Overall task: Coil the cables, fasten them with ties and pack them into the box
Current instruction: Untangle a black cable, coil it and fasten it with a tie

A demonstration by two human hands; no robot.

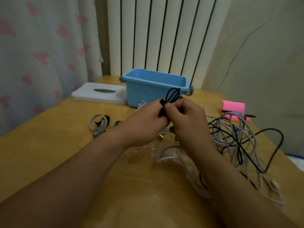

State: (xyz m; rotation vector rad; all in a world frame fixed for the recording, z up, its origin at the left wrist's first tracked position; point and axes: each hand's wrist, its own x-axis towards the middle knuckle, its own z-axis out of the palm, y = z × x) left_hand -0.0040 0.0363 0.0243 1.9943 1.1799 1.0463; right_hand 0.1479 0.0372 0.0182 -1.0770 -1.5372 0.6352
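Coiled black cable (172,95), its loops sticking up, is held above the wooden table (49,145) in front of the blue box (148,92), between both hands. The left hand (144,124) pinches a black tie (162,109) that lies against the coil, and the right hand (185,119), fingers curled, pinches the coil itself, thumb on top. A tangle of white and black cables (238,137) lies to the right, near a pink roll (233,106). A white lid (98,96) lies left of the box, loose ties (100,122) in front of it
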